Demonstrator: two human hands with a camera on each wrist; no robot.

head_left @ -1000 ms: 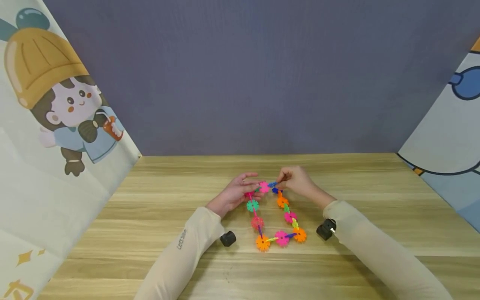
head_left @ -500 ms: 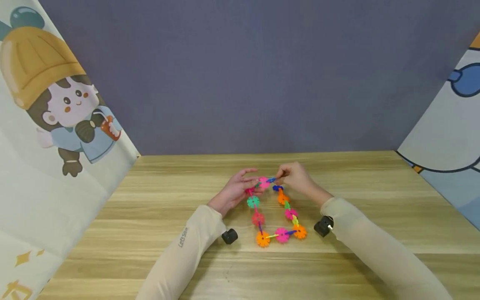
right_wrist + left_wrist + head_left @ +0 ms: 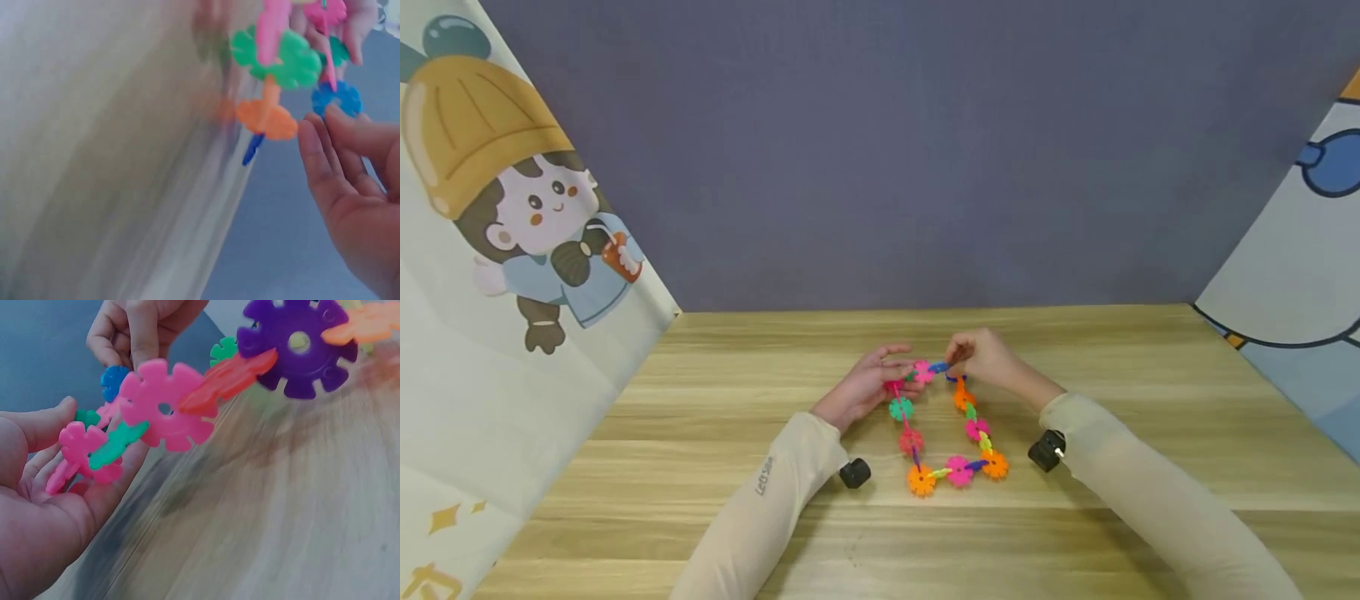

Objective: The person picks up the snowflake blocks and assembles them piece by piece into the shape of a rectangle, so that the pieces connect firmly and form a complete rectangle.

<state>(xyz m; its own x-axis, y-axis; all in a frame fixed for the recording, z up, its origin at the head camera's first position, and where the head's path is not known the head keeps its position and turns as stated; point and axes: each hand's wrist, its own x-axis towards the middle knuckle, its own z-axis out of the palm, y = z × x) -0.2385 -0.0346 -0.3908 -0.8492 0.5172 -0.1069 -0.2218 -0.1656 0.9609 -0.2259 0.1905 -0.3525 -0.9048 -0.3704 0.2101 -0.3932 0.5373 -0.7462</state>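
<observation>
A chain of notched plastic snowflake discs (image 3: 958, 471) in several colours forms a four-sided loop between my hands. My left hand (image 3: 867, 388) holds its far left corner, where a pink disc (image 3: 81, 450) and green pieces lie between thumb and fingers. With thumb and fingertips, my right hand (image 3: 988, 358) pinches a light blue disc (image 3: 337, 100) at one end of the chain. Close by, a dark blue disc (image 3: 253, 149) hangs from an orange disc (image 3: 267, 119), apart from the light blue one in the right wrist view.
The wooden table (image 3: 700, 400) spreads around the loop. Behind it rises a dark grey panel (image 3: 925, 167), with cartoon-printed sheets (image 3: 475, 333) at the sides. Black wrist cameras (image 3: 855, 473) sit below each cuff.
My right hand has moved slightly left with the light blue disc, over the dark blue one. The near side of the loop has shifted a little left. My left hand keeps its hold.
</observation>
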